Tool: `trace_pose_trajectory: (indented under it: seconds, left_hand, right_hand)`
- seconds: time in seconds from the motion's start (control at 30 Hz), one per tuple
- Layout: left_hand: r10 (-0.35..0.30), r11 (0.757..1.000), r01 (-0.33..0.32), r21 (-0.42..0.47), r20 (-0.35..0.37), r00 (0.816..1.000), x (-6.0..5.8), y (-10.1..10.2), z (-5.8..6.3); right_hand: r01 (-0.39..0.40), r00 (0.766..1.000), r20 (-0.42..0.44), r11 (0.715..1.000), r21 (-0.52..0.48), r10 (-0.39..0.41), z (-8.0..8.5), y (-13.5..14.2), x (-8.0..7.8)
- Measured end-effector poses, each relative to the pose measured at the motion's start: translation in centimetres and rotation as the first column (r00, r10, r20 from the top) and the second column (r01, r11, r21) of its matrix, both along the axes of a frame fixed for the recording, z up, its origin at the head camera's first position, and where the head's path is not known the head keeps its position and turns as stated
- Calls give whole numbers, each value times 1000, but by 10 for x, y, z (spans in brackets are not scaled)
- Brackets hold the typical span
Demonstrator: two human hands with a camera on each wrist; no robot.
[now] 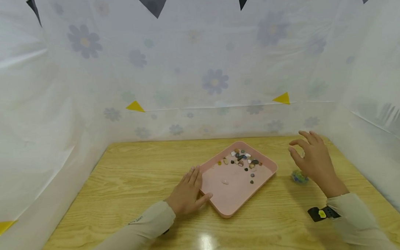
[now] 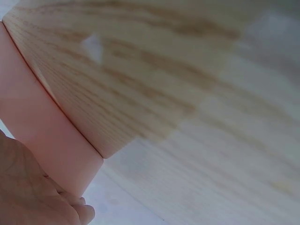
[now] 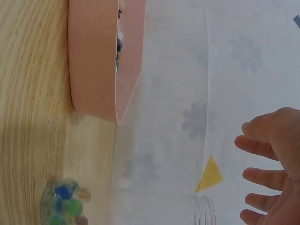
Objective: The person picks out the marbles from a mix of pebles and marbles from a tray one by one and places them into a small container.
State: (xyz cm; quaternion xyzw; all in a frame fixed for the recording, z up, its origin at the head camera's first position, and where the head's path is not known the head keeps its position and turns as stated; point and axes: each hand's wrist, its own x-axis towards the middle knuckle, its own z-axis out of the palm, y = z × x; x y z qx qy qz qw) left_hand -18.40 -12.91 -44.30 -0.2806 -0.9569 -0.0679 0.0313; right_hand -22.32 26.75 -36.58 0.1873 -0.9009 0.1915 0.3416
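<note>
A pink tray (image 1: pixel 235 197) lies turned at an angle on the wooden table, with several small stones (image 1: pixel 241 157) mostly toward its far side. My left hand (image 1: pixel 188 193) rests against the tray's left edge, fingers extended; the left wrist view shows that hand (image 2: pixel 33 187) beside the tray's outer wall (image 2: pixel 56 136). Off the tray's right side stands a clear jar (image 3: pixel 159 206) with colored glass marbles (image 3: pixel 65 204) at its bottom. My right hand (image 1: pixel 315 159) is raised over the jar, fingers spread and slightly bent, with nothing visible between them.
The wooden table (image 1: pixel 132 179) reaches back to a white flower-printed sheet (image 1: pixel 184 66), which also hangs at both sides. Yellow triangles (image 1: pixel 281 98) are stuck on the sheet. A black wrist strap (image 1: pixel 323 213) sits at the right sleeve.
</note>
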Motion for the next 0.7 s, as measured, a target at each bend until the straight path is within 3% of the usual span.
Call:
trace_pose_trajectory:
  seconds: [0.33, 0.7]
  left_hand:
    - [9, 1000, -9, -23, -6, 1000, 1, 0, 0]
    - [-6, 1000, 6, -4, -21, 1000, 0, -3, -1]
  right_hand:
    - [-121, 987, 101, 992, -31, 124, -24, -51, -25]
    - [-87, 959, 271, 996, -5, 85, -53, -83, -52]
